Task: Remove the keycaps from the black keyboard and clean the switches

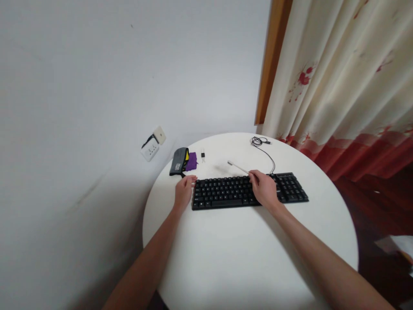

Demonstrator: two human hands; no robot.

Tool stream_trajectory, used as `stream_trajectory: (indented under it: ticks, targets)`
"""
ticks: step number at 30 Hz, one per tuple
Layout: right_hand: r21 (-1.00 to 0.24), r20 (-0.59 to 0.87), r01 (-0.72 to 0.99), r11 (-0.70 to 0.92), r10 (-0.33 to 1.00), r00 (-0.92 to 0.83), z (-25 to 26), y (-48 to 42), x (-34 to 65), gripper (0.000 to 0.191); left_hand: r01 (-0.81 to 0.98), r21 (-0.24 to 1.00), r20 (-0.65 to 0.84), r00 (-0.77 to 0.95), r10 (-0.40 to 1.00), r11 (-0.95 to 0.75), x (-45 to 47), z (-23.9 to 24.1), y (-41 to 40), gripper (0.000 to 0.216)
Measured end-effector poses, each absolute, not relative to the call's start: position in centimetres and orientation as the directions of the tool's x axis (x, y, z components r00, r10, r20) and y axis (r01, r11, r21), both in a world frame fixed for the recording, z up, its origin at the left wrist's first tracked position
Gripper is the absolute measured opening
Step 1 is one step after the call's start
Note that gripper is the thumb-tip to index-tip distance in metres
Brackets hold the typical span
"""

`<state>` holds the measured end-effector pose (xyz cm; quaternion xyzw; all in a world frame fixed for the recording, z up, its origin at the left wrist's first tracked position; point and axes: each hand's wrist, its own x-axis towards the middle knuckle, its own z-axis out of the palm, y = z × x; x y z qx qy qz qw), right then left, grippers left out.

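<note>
- Round table [206, 258]: white top, carrying all the work. I find bare surface before the near edge, enough for the wrists to move.
- Forearms [322, 254]: both reach in from the near side, the right angling inward from the right, the left more upright.
- Keyboard [222, 192]: black, lying flat across the table's middle, number pad to the right. I judge it should be held against sliding during any brush stroke.
- Right hand [264, 188]: over the keys left of the number pad, palm down. Fingers are closed in a pinch on the brush handle, with little gap visible. I recommend a light grip and lifting the palm off the keys.
- Left hand [183, 191]: at the keyboard's left end, fingers loosely extended to its edge. Whether they clasp it, I cannot tell; light downward pressure there would steady it.
- Grey pouch [178, 162]: just beyond the left hand, purple cloth [191, 161] beside it. Both are outside the keyboard's outline.
- Brush [238, 166]: pale handle, head pointing left past the keyboard's far edge, apparently raised. I advise a shallow angle and short strokes along the key gaps.
</note>
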<state>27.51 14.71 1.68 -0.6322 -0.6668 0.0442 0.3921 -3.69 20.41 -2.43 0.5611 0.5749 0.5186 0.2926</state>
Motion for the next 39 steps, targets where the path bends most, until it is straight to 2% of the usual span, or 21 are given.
stream_trajectory:
  ticks: [5,13,21,32,39]
  targets:
    - [-0.598,0.443,0.781,0.182,0.887,0.132,1.4,15.0,27.6,0.03,0.312,0.938,0.222,-0.213,0.951,-0.149,-3.7,-2.1,20.2,0.04]
    - [-0.662,0.45,0.686,0.3,0.892,0.044,2.2,13.8,26.5,0.028,0.324,0.941,0.173,-0.207,0.963,-0.1,-4.3,-2.5,19.9,0.044]
    - [-0.674,0.43,0.659,0.333,0.903,-0.016,1.4,12.9,25.9,0.027,0.38,0.925,0.105,-0.241,0.965,-0.006,-4.3,-1.9,19.1,0.047]
    - [-0.642,0.461,0.681,0.352,0.887,-0.025,1.5,13.2,25.2,0.029,0.299,0.947,0.184,-0.218,0.958,-0.114,-4.0,-2.5,20.4,0.037]
    - [-0.62,0.429,0.699,0.356,0.9,-0.078,0.8,13.2,25.0,0.031,0.35,0.926,0.216,-0.187,0.958,-0.141,-4.3,-2.7,20.6,0.029]
